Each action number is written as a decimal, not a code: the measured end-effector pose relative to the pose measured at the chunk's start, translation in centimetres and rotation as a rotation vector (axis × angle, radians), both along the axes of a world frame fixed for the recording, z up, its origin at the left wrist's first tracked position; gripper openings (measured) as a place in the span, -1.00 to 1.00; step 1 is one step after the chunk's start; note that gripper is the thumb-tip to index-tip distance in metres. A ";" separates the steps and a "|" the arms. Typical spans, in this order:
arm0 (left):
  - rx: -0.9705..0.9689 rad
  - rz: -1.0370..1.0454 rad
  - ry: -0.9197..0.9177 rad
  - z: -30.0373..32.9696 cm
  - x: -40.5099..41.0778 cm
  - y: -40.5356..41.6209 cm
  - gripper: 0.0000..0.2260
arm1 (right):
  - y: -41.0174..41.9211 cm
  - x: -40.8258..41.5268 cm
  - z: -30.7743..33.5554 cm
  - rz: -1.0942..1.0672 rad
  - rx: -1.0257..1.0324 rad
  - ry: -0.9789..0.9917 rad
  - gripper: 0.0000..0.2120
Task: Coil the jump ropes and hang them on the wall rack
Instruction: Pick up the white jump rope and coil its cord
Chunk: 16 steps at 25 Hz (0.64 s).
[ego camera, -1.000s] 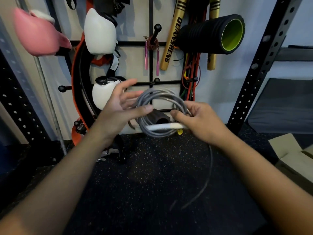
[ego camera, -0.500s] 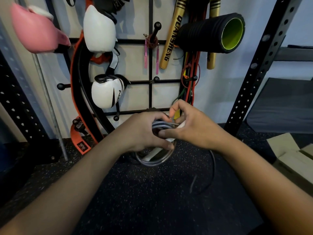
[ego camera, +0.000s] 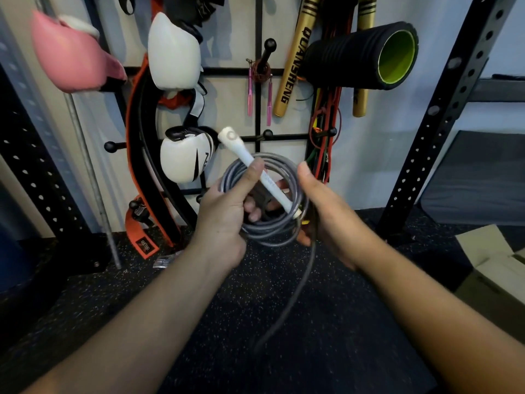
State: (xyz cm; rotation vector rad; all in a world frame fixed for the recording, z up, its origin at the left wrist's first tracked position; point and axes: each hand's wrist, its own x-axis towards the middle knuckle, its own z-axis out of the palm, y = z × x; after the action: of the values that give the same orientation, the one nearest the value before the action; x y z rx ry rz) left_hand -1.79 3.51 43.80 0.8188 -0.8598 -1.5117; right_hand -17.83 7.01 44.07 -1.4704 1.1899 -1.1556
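Head camera: left hand (ego camera: 224, 211) is gripping the grey coiled rope (ego camera: 287, 177) and its white handle (ego camera: 250, 163); right hand (ego camera: 324, 211) is clasping the coil's other side before the wall rack (ego camera: 258, 109).

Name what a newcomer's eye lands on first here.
Dead centre, both hands, left and right, hold a grey rope coil with a white handle slanting across it. Up right on the wall rack, a black foam roller shows its lime-green core. A pink glove hangs top left.
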 end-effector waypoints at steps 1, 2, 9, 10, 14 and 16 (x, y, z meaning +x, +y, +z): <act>0.029 0.080 -0.012 -0.5 -0.6 0.5 -0.69 | 0.3 1.0 -0.3 -0.010 0.000 -0.131 -0.51; 0.038 0.151 -0.032 -0.9 -0.9 0.8 -0.70 | 0.5 1.7 -0.5 -0.036 -0.002 -0.239 -0.62; -0.292 0.194 -0.455 0.5 0.9 0.2 -0.28 | -0.3 -0.4 0.8 -0.039 0.013 -0.113 -0.87; -0.424 0.254 -0.588 1.3 1.9 -0.1 -0.16 | -0.2 -1.0 1.3 0.001 0.031 -0.040 -0.89; -0.767 -0.135 -1.324 5.5 4.8 -0.3 0.04 | 0.0 -2.0 2.0 0.134 -0.012 0.309 -0.91; -0.654 -0.457 -1.407 5.3 4.0 0.0 -0.01 | -0.1 -1.6 2.0 0.160 -0.050 0.377 -0.88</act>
State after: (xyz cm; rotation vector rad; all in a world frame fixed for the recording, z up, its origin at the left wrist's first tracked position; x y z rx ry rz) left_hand 2.18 3.46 49.09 1.1710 -2.5311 -0.6816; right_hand -19.45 6.93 46.08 -1.8423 1.2705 -0.8266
